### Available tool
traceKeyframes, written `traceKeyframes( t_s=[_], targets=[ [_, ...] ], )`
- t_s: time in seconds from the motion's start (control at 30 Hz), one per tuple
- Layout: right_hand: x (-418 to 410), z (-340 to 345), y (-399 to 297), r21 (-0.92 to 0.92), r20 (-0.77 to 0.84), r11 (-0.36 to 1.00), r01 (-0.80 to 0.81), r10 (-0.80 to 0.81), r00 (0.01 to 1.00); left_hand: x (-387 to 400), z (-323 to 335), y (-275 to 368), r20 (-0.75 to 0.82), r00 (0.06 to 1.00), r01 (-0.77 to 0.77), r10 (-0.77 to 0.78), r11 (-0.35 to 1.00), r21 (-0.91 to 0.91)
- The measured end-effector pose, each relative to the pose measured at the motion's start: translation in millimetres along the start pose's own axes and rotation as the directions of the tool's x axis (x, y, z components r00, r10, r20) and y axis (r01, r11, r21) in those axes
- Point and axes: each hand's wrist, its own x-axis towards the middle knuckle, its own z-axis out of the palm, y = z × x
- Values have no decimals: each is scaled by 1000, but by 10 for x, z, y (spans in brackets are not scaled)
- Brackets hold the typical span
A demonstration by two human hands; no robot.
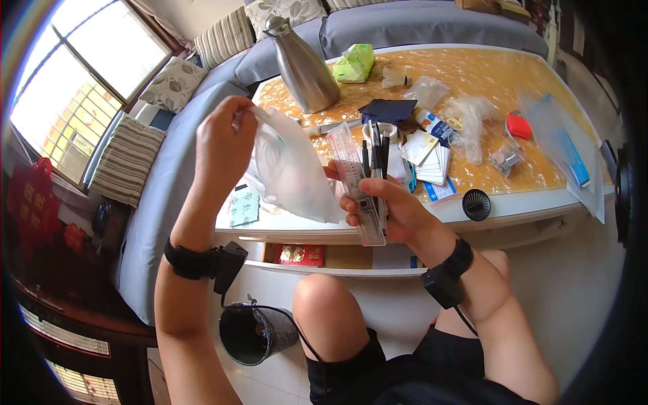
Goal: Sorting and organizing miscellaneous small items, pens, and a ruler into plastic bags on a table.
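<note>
My left hand [226,139] is raised, its fingers closed on the top of a whitish translucent plastic bag [293,167] that hangs over the table's front left part. To its right, my right hand [387,202] grips a bundle of several pens [376,152] and a clear plastic ruler [354,177] with pinkish markings, all roughly upright. The bag's lower right corner is beside the fingers of my right hand; whether they touch cannot be told. What the bag holds is not clear. Behind the pens lies a roll of tape [387,132].
A steel vacuum jug [306,71] and green tissue pack [354,63] stand at the back. White cards [435,164], a red tape measure [518,126], a black round cup [476,205] and plastic bags lie rightward. Below are an open drawer [349,272] and a waste bin [283,331].
</note>
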Motion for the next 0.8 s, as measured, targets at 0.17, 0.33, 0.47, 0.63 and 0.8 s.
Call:
traceKeyframes(
  t_s=[0.17, 0.33, 0.47, 0.63, 0.8],
  targets=[
    [-72, 45, -117, -73, -23, 995, 65, -67, 997, 153, -11, 229, -58, 997, -57, 56, 998, -10],
    [-239, 220, -293, -352, -63, 923, 157, -191, 980, 128, 3, 573, 321, 920, 358, -223, 813, -460],
    [-415, 512, -412, -641, -21, 754, 147, -208, 978, 6, 20, 862, 489, 854, 456, -177, 707, -541],
    [-562, 521, -514, -765, 26, 642, 61, -65, 998, -83, 100, 1143, 562, 825, 508, -64, 520, -687],
    [-691, 496, -563, -815, 6, 577, 59, -94, 996, -105, 118, 1120, 550, 835, 543, -33, 218, -811]
  ],
)
